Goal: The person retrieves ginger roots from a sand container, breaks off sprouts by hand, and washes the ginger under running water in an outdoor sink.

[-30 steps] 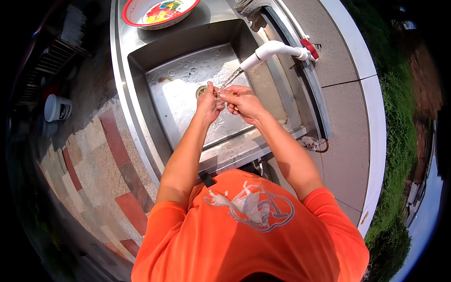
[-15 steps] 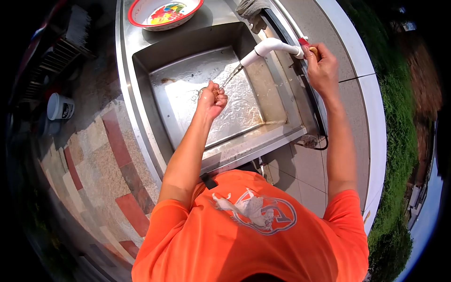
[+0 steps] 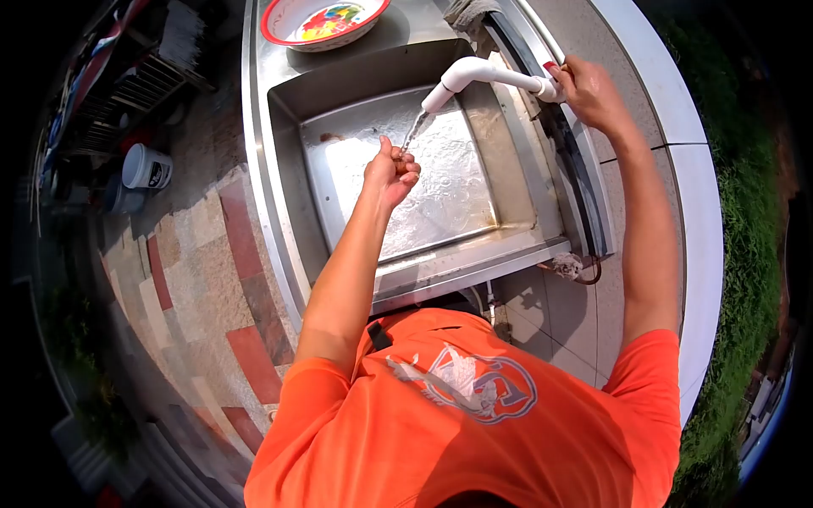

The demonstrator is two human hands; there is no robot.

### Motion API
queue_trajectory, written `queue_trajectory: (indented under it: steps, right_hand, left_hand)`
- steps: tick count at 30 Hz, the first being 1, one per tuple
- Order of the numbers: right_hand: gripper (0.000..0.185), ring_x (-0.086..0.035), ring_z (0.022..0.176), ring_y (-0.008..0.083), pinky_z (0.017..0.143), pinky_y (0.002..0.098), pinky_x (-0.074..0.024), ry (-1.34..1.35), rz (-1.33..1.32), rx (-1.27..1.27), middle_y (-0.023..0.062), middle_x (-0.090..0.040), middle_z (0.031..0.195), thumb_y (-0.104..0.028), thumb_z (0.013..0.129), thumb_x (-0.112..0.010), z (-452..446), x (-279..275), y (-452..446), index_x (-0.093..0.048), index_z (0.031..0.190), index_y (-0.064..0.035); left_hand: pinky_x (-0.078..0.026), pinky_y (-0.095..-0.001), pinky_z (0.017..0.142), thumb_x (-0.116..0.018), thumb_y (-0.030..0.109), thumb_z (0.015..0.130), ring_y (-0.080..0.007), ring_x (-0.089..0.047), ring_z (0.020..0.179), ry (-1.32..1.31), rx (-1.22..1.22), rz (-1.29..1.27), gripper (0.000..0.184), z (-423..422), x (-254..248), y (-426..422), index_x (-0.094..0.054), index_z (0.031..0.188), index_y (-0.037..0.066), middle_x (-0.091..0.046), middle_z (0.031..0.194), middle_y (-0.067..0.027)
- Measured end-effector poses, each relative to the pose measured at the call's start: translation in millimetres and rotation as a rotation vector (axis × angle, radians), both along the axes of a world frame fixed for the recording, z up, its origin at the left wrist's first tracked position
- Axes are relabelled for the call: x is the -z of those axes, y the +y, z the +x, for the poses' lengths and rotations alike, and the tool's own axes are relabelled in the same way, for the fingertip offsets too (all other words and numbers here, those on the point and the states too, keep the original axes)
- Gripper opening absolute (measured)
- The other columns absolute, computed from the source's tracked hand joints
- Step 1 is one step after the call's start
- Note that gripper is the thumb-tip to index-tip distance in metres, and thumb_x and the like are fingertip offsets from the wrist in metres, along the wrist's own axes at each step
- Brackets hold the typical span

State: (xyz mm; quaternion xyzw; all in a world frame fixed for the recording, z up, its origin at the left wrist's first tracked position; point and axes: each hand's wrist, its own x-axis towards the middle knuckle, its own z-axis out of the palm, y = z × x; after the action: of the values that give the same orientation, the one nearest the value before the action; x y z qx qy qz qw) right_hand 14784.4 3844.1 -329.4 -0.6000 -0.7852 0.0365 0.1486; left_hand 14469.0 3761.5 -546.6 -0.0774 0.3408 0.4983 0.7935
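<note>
My left hand (image 3: 391,174) is over the sink (image 3: 292,169), its fingers curled and its thumb raised. A thin stream of water (image 3: 414,132) runs from the white pipe spout (image 3: 438,97) onto its fingers. Something small and brownish may be inside the curl, but I cannot make it out. At the sink's right edge, my right hand (image 3: 593,91) grips the tap handle (image 3: 550,66), whose red end shows by the fingertips. The rest of the tap is partly hidden by the hand.
A red-rimmed enamel basin (image 3: 326,41) with a colourful pattern stands on the steel counter behind the sink. A grey cloth (image 3: 468,12) lies at the back right. On the paved floor to the left is a white bucket (image 3: 146,166). Grass (image 3: 737,254) lies beyond the ledge.
The camera view has shifted, so the sink appears further right. My right hand has turned over the tap handle. My left hand remains under the spout with its fingers slightly rearranged.
</note>
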Motion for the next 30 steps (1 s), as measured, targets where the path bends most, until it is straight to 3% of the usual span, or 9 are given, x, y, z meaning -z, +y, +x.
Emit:
queue_trajectory:
  steps: [5,6,9,10,13,14,21,27,30]
  right_hand:
    - [0.031,-0.065,0.077,0.0431,0.072,0.0496,-0.0502,-0.067,0.009,-0.023,0.0239,-0.068,0.084,-0.028,0.097,-0.058,-3.9,-4.0,0.6,-0.068,0.091,0.0000]
    - [0.030,-0.065,0.077,0.0432,0.072,0.0495,-0.0502,-0.064,0.012,-0.021,0.0238,-0.068,0.084,-0.028,0.096,-0.058,-5.1,-4.6,-0.1,-0.068,0.090,0.0000]
    - [0.031,-0.065,0.078,0.0434,0.072,0.0501,-0.0504,-0.057,0.025,0.005,0.0239,-0.068,0.085,-0.028,0.096,-0.058,-8.3,-6.5,1.4,-0.068,0.089,0.0000]
    - [0.031,-0.065,0.078,0.0435,0.073,0.0504,-0.0505,-0.058,0.024,0.016,0.0240,-0.068,0.085,-0.029,0.095,-0.058,-8.9,-5.2,1.2,-0.068,0.089,0.0000]
    - [0.032,-0.066,0.081,0.0437,0.076,0.0506,-0.0510,0.007,0.019,0.020,0.0251,-0.069,0.086,-0.028,0.094,-0.058,-6.2,3.9,12.2,-0.070,0.090,0.0015]
    - [0.032,-0.067,0.082,0.0436,0.077,0.0503,-0.0513,0.025,0.006,0.052,0.0259,-0.069,0.087,-0.027,0.093,-0.058,-4.4,5.3,15.9,-0.070,0.091,0.0023]
    - [0.033,-0.067,0.073,0.0399,0.072,0.0458,-0.0522,0.018,-0.050,0.195,0.0272,-0.067,0.079,-0.025,0.088,-0.062,-8.4,11.4,34.6,-0.069,0.091,0.0069]
    - [0.032,-0.069,0.082,0.0421,0.076,0.0468,-0.0529,0.179,-0.227,0.253,0.0281,-0.069,0.086,-0.026,0.089,-0.062,-9.7,3.8,30.0,-0.071,0.094,0.0042]
    - [0.032,-0.069,0.081,0.0421,0.075,0.0471,-0.0527,0.091,0.009,0.247,0.0259,-0.070,0.088,-0.029,0.091,-0.063,-9.2,4.2,14.7,-0.072,0.098,0.0011]
  left_hand:
    - [-0.041,-0.0276,0.058,-0.049,0.022,0.102,-0.0239,-0.053,0.074,-0.054,-0.060,0.008,0.026,11.6,-16.3,-7.1,-0.052,0.084,0.003,-0.055,0.082,-0.0135]
    - [-0.043,-0.0305,0.063,-0.053,0.008,0.093,-0.0252,-0.055,0.077,-0.125,-0.035,0.059,0.009,8.9,-16.3,-10.7,-0.056,0.092,-0.001,-0.057,0.088,-0.0153]
    - [-0.043,-0.0304,0.064,-0.053,0.003,0.092,-0.0248,-0.055,0.078,-0.037,-0.075,0.101,0.009,14.8,-14.6,-12.1,-0.055,0.099,-0.002,-0.057,0.091,-0.0153]
    - [-0.040,-0.0270,0.057,-0.054,0.006,0.095,-0.0203,-0.053,0.073,0.099,-0.038,0.184,0.008,14.5,-9.6,-11.9,-0.052,0.101,0.001,-0.055,0.085,-0.0103]
    - [-0.033,-0.0246,0.047,-0.055,0.013,0.100,-0.0141,-0.046,0.063,0.026,0.027,0.320,0.009,2.2,-9.5,-14.3,-0.050,0.097,0.006,-0.050,0.078,-0.0059]
    - [-0.025,-0.0242,0.042,-0.053,0.023,0.103,-0.0102,-0.036,0.055,0.190,0.020,0.227,0.020,5.5,-11.2,-14.6,-0.048,0.089,0.010,-0.044,0.071,-0.0024]
    - [-0.024,-0.0252,0.043,-0.046,0.042,0.106,-0.0100,-0.031,0.051,0.237,-0.071,0.019,0.038,-11.4,-23.9,-25.1,-0.046,0.085,0.009,-0.037,0.064,-0.0006]
    - [-0.040,-0.0308,0.061,-0.048,0.025,0.102,-0.0222,-0.049,0.073,0.127,-0.087,0.165,0.024,-23.8,-52.4,-55.8,-0.051,0.097,0.002,-0.053,0.088,-0.0138]
    - [-0.047,-0.0319,0.073,-0.053,0.010,0.097,-0.0247,-0.059,0.086,0.202,-0.026,0.300,0.019,-35.9,-53.5,-72.9,-0.054,0.111,-0.004,-0.059,0.103,-0.0189]
